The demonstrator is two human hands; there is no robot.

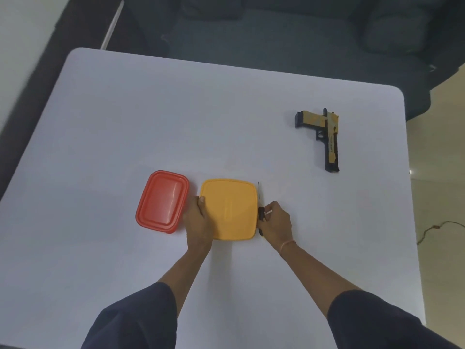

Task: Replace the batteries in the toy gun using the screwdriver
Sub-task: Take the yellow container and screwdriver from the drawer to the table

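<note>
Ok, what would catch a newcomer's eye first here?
Two bright lidded boxes mid-table stand out: the red box left, the yellow box beside it. The left hand grips the yellow box's edge; the right hand pinches the screwdriver along its other side. The toy gun lies apart, far right.

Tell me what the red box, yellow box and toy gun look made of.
Red box: likely plastic, smooth, sheen on its moulded lid rim. Yellow box: likely plastic, matte, uniform colour. Toy gun: probably hard plastic, black with tan patterned finish; too small to be sure.

Living room: dark sofa (289,34) behind white table (176,117).
</note>
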